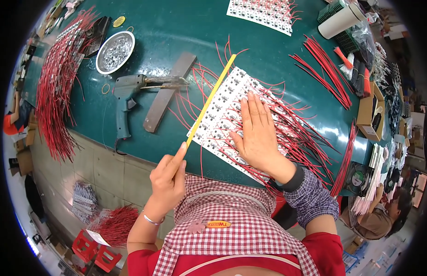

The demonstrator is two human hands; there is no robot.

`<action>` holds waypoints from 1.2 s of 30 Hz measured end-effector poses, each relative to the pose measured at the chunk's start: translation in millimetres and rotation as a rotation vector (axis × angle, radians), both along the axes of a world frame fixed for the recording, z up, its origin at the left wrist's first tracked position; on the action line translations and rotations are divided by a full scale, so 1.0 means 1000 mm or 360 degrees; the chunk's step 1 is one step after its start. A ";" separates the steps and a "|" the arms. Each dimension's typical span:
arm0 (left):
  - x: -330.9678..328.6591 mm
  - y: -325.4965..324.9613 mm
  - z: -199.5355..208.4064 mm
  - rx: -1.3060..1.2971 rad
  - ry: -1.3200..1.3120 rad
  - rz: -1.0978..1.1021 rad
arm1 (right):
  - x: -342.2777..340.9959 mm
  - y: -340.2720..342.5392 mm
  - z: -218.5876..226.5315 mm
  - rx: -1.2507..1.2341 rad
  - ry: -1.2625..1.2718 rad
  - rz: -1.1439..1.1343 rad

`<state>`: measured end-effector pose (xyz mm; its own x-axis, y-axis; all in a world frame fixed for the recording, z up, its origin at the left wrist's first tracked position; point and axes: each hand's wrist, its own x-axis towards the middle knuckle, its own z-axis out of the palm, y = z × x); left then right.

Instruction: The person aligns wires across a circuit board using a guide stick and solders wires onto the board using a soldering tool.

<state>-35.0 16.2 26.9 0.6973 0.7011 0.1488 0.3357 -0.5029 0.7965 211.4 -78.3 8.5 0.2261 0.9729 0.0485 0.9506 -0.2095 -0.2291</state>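
Observation:
My left hand point(170, 177) grips the lower end of a long, thin yellow strip point(212, 96). The strip lies slantwise along the left edge of a white circuit board panel point(225, 102), which carries rows of small dark parts. Flat on this panel rests my right hand point(257, 131), fingers stretched out and holding nothing. Many red wires point(303, 133) run from the panel to the right from under and around that hand. Some more red wires point(191, 103) stick out past the strip on its left side.
Left of the panel, a grey soldering gun point(124, 108) rests its tip across a flat metal bar point(170, 92). Beyond are a bowl point(102, 68) of silvery scraps and a heap of red-wired boards point(62, 83). A white cylinder point(341, 21) and a fan point(359, 178) are at right.

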 end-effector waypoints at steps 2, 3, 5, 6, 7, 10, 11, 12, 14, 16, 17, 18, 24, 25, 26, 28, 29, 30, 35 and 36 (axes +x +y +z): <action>0.004 0.005 -0.002 0.0037 0.0020 0.0012 | 0.002 -0.001 0.000 -0.0022 -0.0012 0.0022; 0.009 0.010 -0.004 0.0181 0.0084 0.0036 | 0.003 -0.002 0.001 -0.0030 -0.0018 0.0041; 0.016 0.019 -0.012 0.0324 0.0145 0.0061 | 0.004 -0.002 0.003 -0.0038 -0.0027 0.0059; 0.019 0.025 -0.019 0.0516 0.0276 0.0078 | 0.003 -0.002 0.005 -0.0061 -0.0024 0.0079; 0.021 0.029 -0.024 0.0709 0.0408 0.0095 | 0.003 -0.001 0.006 -0.0084 -0.0020 0.0098; 0.031 0.035 -0.019 0.0885 0.0492 0.0142 | 0.005 -0.004 0.007 -0.0081 -0.0005 0.0121; 0.035 0.035 -0.016 0.1075 0.0481 0.0173 | 0.006 -0.005 0.008 -0.0085 -0.0004 0.0112; 0.038 0.033 -0.016 0.1073 0.0478 0.0165 | 0.007 -0.005 0.008 -0.0075 0.0000 0.0118; 0.040 0.022 -0.019 0.0877 0.0164 0.0021 | 0.008 -0.006 0.008 -0.0070 -0.0005 0.0110; 0.043 0.002 -0.028 0.0684 0.0158 -0.0266 | 0.011 -0.007 0.010 -0.0037 0.0031 0.0121; 0.045 -0.006 -0.033 0.0710 0.0192 -0.0398 | 0.012 -0.007 0.010 -0.0038 0.0010 0.0103; 0.050 -0.012 -0.037 0.0713 0.0145 -0.0430 | 0.014 -0.009 0.009 -0.0025 0.0074 0.0141; 0.063 -0.024 -0.035 0.0660 0.0044 -0.0414 | 0.073 -0.004 0.035 0.0521 0.0311 0.0085; 0.064 -0.024 -0.035 0.0666 0.0024 -0.0429 | 0.101 -0.001 0.040 0.0624 0.0095 -0.0042; 0.061 -0.022 -0.035 0.0535 -0.0048 -0.0422 | 0.127 0.000 0.039 0.0630 -0.0121 -0.0206; 0.057 -0.018 -0.032 0.0238 -0.0248 -0.0374 | 0.176 -0.001 0.025 0.0372 -0.0514 -0.0512; 0.055 -0.014 -0.031 0.0244 -0.0266 -0.0389 | 0.201 -0.004 0.012 0.0377 -0.0532 -0.0527; 0.053 -0.009 -0.029 0.0294 -0.0352 -0.0272 | 0.227 -0.009 -0.003 0.0288 -0.0841 -0.0467; 0.030 0.020 -0.024 0.0312 -0.0226 0.0456 | 0.263 0.017 -0.010 0.0112 -0.1158 -0.0261; 0.026 0.031 -0.027 0.0427 -0.0243 0.0591 | 0.263 0.026 -0.011 0.0072 -0.1191 -0.0305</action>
<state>-9.3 46.9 -0.2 0.3635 0.8214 0.4395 0.4209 -0.5657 0.7091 474.6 -52.5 -2.9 0.2819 0.9134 0.2936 0.8037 -0.3919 0.4477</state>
